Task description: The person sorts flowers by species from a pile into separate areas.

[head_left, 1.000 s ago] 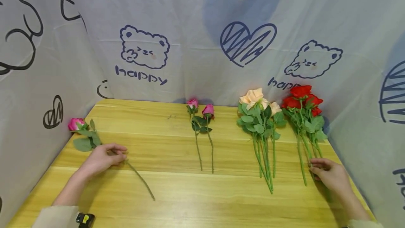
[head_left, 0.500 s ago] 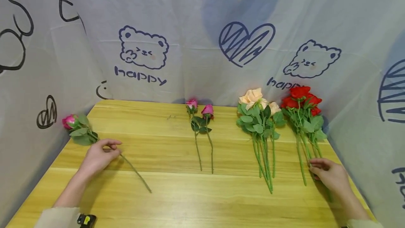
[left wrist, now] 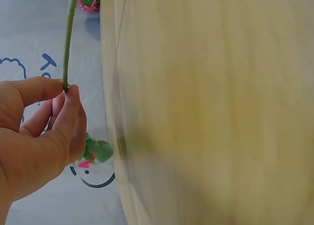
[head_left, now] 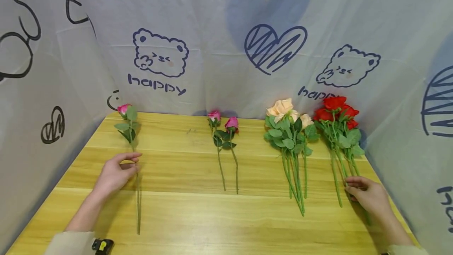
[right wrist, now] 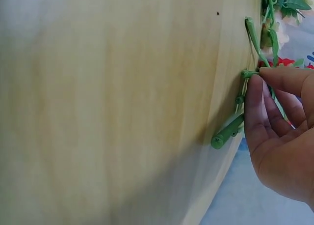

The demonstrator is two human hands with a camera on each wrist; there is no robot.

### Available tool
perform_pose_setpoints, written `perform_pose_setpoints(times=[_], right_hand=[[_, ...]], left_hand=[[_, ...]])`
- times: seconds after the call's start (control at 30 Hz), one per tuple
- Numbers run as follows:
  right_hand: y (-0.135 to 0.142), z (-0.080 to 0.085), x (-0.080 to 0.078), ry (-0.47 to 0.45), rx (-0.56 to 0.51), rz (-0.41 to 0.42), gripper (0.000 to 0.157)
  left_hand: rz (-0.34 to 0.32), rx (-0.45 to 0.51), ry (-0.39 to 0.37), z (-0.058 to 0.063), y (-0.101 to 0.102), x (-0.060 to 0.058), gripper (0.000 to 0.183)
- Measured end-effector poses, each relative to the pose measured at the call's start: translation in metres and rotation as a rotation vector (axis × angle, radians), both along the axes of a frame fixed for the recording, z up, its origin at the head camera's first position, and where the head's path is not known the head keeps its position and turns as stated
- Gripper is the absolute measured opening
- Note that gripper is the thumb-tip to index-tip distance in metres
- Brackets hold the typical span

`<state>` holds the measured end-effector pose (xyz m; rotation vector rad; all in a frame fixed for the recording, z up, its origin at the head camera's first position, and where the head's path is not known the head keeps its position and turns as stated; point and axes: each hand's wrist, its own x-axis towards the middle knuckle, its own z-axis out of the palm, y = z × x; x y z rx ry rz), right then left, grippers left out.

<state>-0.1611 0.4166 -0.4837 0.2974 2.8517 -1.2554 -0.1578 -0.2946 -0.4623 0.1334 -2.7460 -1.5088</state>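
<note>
On the left side of the wooden table [head_left: 184,215], my left hand [head_left: 115,172] pinches a pink rose [head_left: 124,109] by its long thin stem. The flower points toward the back wall and the stem end toward me. In the left wrist view that stem [left wrist: 69,43] runs between thumb and fingertips. At the right, my right hand [head_left: 369,198] pinches a stem of the red roses [head_left: 334,103] between thumb and fingers. The right wrist view shows the cut green stem end [right wrist: 249,74] at the fingertips, with other red rose stems [right wrist: 225,134] beside it.
Two more pink roses [head_left: 231,124] lie side by side in the middle of the table. A bunch of peach roses [head_left: 283,107] lies left of the red ones. White cloth [head_left: 212,30] with printed bears and hearts walls in the back and sides.
The pink rose in my left hand has swung from slanting left to nearly straight, its flower moving right and away from me. My right hand has stayed in place.
</note>
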Motion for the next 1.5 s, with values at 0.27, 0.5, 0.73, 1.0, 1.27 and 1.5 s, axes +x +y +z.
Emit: perform_pose_setpoints(times=[0.27, 0.5, 0.73, 1.0, 1.27, 1.5], right_hand=[[0.002, 0.0, 0.002, 0.007, -0.024, 0.017, 0.042], [-0.009, 0.009, 0.009, 0.07, -0.015, -0.09, 0.044], [-0.054, 0.025, 0.012, 0.286, -0.147, -0.125, 0.034], [-0.122, 0.033, 0.015, 0.359, -0.35, -0.005, 0.03], [-0.183, 0.037, 0.018, 0.363, -0.449, 0.127, 0.026], [-0.234, 0.033, 0.02, 0.31, -0.563, 0.294, 0.024]], left_hand=[[0.027, 0.101, -0.068, 0.003, 0.002, -0.003, 0.052], [0.032, 0.114, -0.06, 0.01, 0.008, -0.007, 0.052], [0.052, 0.18, 0.028, 0.026, 0.035, -0.012, 0.048], [0.034, 0.34, 0.087, 0.036, 0.08, -0.025, 0.047], [-0.002, 0.468, 0.117, 0.042, 0.13, -0.036, 0.044], [-0.045, 0.556, 0.145, 0.041, 0.172, -0.041, 0.044]])
